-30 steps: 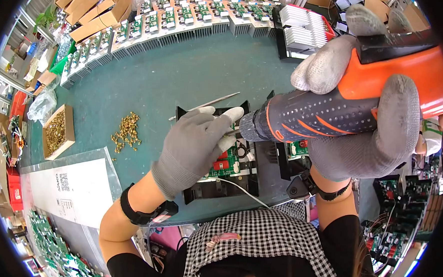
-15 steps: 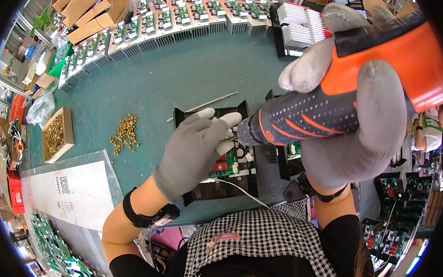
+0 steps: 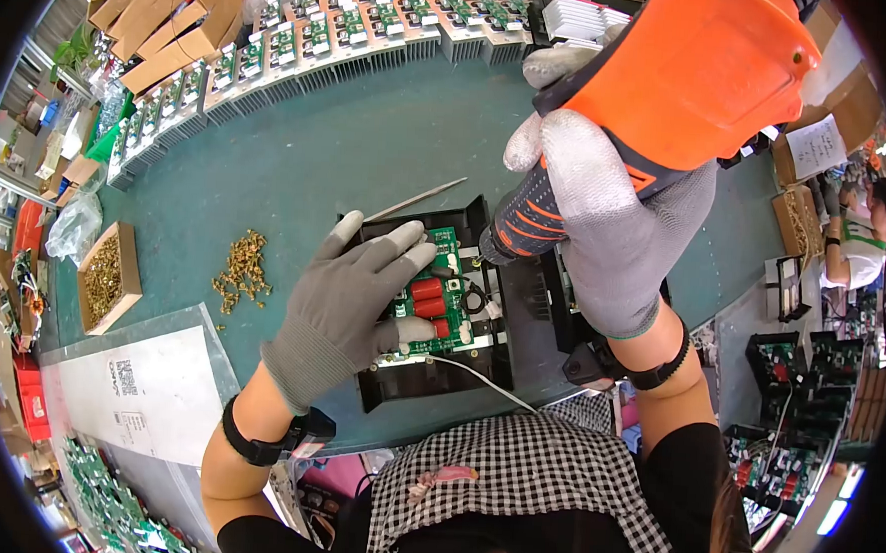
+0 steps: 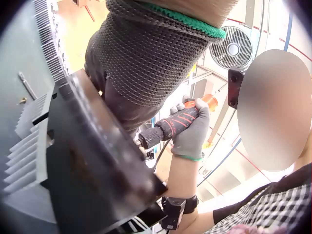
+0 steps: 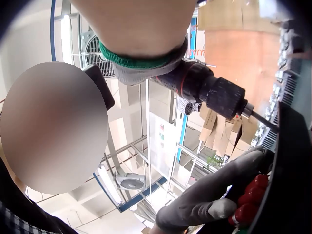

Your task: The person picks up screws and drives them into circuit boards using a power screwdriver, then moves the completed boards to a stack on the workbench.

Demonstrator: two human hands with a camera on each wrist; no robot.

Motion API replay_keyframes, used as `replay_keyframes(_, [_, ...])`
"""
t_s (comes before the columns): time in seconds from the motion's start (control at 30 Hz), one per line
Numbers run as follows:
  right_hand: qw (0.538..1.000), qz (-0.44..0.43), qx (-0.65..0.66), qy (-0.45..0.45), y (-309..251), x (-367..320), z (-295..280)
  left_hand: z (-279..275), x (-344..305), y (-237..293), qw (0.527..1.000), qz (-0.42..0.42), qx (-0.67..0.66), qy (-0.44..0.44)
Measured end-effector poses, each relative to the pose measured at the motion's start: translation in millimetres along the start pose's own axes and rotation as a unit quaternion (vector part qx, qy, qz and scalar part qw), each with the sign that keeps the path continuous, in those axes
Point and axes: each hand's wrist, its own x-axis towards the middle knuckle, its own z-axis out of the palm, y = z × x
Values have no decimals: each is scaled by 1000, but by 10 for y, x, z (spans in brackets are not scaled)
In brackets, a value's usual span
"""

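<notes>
The right hand gripped the power drill, its bit directed at the far right part of the black housing. The circuit board lay inside that housing, at the near side of the table. The left hand rested with fingers spread on the board's left, holding nothing. The bit's tip was hidden. Careful work probably called for a drill square to the board, even pressure, and left fingers well clear of the bit
</notes>
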Motion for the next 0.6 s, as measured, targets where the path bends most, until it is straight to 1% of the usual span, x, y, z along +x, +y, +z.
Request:
replay_keyframes(0.07, [1000,0,-6,8,-2,-4,16,11,3,-3,1000,1,2,-1])
replay_keyframes(0.17, [999,27,11,23,-74,21,111,5,-3,-11,1000,4,-7,4])
replay_keyframes(0.27, [998,55,20,-2,-116,68,144,6,1,-13,1000,0,-11,2])
replay_keyframes(0.4, [998,62,5,-20,-125,72,175,6,-1,-7,1000,2,-13,13])
replay_keyframes(0.47, [997,76,23,-19,-137,55,209,8,-5,-5,1000,1,-9,10])
replay_keyframes(0.5, [996,78,45,-12,-131,44,249,5,-1,-4,1000,1,-6,11])
replay_keyframes(0.57, [997,65,35,-6,-130,23,286,3,-6,-1,1000,8,-11,23])
replay_keyframes(0.6, [999,50,6,-7,-132,2,275,2,-15,-2,999,10,-13,30])
